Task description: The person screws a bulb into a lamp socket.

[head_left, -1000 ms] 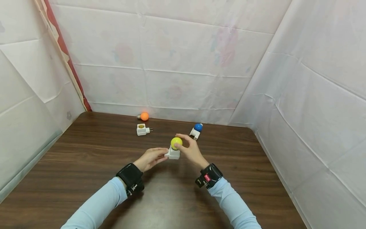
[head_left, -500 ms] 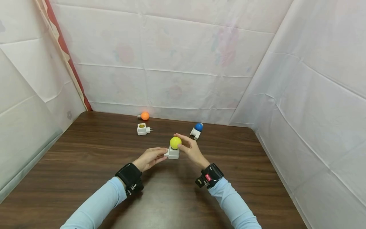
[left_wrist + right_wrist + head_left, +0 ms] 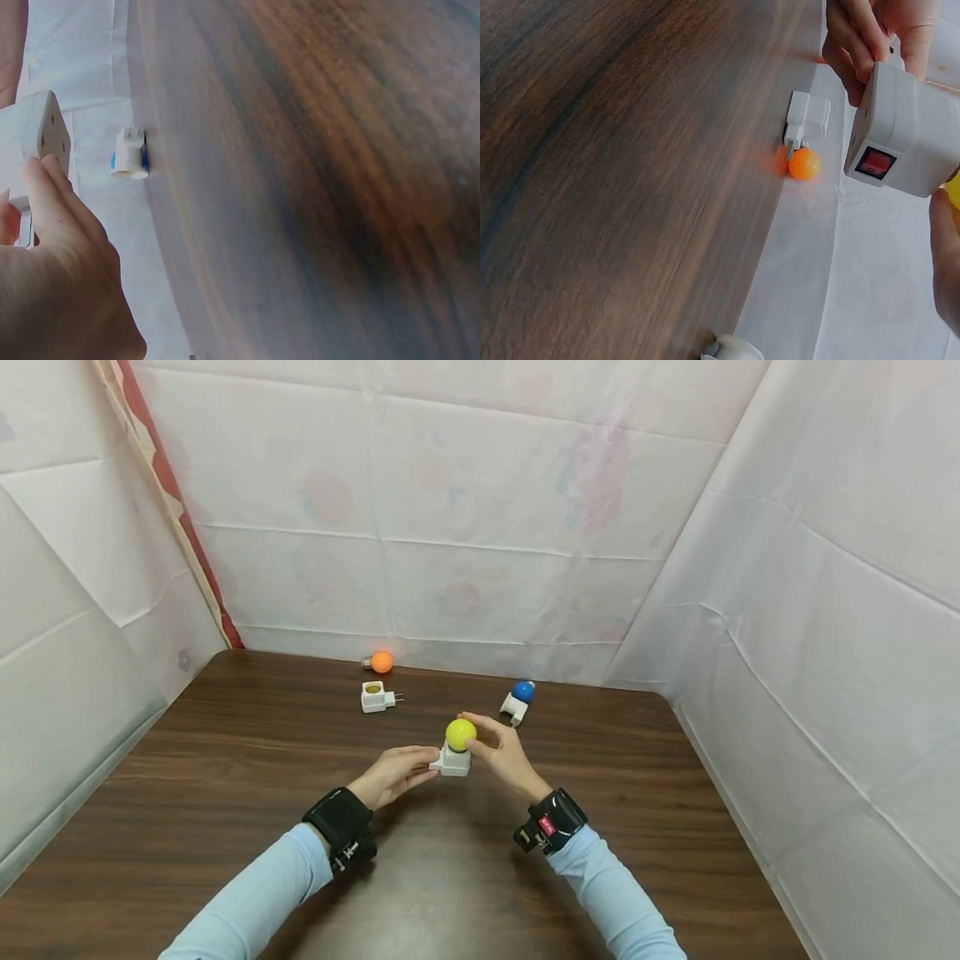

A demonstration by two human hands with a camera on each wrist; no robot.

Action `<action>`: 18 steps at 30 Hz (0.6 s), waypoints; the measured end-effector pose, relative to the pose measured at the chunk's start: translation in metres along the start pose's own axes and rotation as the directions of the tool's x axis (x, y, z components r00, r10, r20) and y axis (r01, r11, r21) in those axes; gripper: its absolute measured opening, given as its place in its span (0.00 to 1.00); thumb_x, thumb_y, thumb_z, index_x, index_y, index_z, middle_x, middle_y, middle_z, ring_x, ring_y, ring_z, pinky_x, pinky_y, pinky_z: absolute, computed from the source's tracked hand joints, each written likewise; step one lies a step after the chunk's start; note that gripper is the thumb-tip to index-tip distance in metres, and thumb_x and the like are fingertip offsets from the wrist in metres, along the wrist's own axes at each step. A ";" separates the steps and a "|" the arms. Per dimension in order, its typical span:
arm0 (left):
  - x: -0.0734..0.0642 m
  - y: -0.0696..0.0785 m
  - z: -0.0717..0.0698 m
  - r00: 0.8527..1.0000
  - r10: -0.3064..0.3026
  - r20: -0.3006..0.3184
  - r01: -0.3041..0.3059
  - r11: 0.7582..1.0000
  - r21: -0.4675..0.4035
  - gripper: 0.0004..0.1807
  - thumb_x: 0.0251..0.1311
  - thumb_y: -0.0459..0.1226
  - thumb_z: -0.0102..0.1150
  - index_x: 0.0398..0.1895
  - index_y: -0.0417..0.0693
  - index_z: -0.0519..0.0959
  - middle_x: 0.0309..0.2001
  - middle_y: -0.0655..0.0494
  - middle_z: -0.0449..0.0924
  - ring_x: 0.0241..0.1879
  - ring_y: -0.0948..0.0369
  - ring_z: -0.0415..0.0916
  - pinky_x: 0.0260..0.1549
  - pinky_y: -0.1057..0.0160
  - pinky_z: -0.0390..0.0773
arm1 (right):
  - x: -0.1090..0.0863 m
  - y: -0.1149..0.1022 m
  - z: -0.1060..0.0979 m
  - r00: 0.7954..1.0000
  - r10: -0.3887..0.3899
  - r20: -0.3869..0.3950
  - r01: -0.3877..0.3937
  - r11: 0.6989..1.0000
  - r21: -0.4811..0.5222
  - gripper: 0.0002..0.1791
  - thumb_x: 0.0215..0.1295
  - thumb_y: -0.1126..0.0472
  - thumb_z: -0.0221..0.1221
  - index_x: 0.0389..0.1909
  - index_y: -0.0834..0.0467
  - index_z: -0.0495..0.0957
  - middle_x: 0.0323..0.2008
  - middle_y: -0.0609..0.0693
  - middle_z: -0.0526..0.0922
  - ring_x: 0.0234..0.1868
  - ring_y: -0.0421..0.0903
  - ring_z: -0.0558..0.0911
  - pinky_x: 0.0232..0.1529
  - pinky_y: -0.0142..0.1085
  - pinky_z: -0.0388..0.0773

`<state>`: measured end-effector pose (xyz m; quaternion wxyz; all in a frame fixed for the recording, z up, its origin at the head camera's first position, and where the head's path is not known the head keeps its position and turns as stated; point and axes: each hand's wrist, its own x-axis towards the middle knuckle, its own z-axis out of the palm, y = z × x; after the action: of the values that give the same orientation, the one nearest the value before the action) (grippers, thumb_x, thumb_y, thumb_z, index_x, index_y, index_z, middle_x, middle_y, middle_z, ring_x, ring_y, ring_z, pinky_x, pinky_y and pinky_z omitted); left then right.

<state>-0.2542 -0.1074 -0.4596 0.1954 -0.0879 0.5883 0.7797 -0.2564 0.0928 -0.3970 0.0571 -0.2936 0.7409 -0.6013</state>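
Above the middle of the table, my left hand (image 3: 393, 774) pinches the plug end of a white plug-in lamp socket (image 3: 452, 763). A yellow light bulb (image 3: 460, 732) stands upright in the top of that socket. My right hand (image 3: 506, 758) holds the bulb from the right, with its thumb on the near right side and fingers behind. In the right wrist view, a red rocker switch (image 3: 875, 163) shows on the socket's side. The left wrist view has the left fingers (image 3: 56, 199) along the socket's underside; the bulb's base is hidden inside the socket.
At the back left, an orange bulb (image 3: 382, 662) lies behind a second white socket (image 3: 373, 697) with an open mouth and prongs pointing right. A blue bulb (image 3: 523, 692) lies against another white socket (image 3: 514, 708) at the back right. White sheets (image 3: 465, 527) enclose the table's back and sides.
The right thumb has slid from the front of the yellow bulb to its right side. Bulb and socket have shifted very slightly left; the left hand keeps its grip.
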 end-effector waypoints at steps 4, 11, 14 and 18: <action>0.000 0.000 0.001 1.000 0.001 -0.009 -0.001 1.000 -0.013 0.25 0.60 0.32 0.56 0.58 0.28 0.65 0.46 0.48 0.74 0.39 0.65 0.77 0.48 0.68 0.80 | 0.000 0.003 0.000 0.999 0.027 -0.037 -0.028 0.999 -0.022 0.23 0.62 0.71 0.54 0.59 0.70 0.66 0.59 0.63 0.69 0.56 0.58 0.73 0.54 0.37 0.78; -0.002 0.002 0.003 1.000 0.000 -0.018 0.000 1.000 -0.016 0.26 0.60 0.33 0.56 0.59 0.29 0.64 0.49 0.46 0.72 0.39 0.64 0.76 0.48 0.68 0.80 | 0.000 0.002 0.001 0.993 0.034 -0.117 -0.041 0.997 -0.060 0.23 0.58 0.69 0.59 0.56 0.69 0.70 0.55 0.63 0.74 0.53 0.58 0.76 0.52 0.39 0.80; -0.002 0.002 0.004 1.000 -0.001 -0.017 0.000 1.000 -0.018 0.27 0.60 0.33 0.56 0.60 0.29 0.64 0.49 0.46 0.71 0.39 0.64 0.76 0.48 0.69 0.80 | -0.001 0.001 0.002 0.989 0.034 -0.143 -0.042 0.998 -0.053 0.23 0.57 0.69 0.60 0.55 0.69 0.70 0.53 0.64 0.74 0.52 0.60 0.76 0.52 0.43 0.80; -0.001 0.001 0.004 1.000 0.001 -0.014 -0.001 1.000 -0.024 0.27 0.60 0.33 0.56 0.60 0.28 0.64 0.47 0.47 0.72 0.39 0.64 0.76 0.47 0.69 0.80 | -0.001 0.001 0.003 0.987 0.050 -0.151 -0.057 0.997 -0.044 0.24 0.57 0.69 0.61 0.54 0.69 0.70 0.53 0.64 0.74 0.52 0.60 0.76 0.52 0.43 0.79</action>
<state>-0.2536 -0.1039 -0.4573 0.1898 -0.0953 0.5804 0.7862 -0.2549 0.0910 -0.3986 0.0101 -0.2289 0.7651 -0.6018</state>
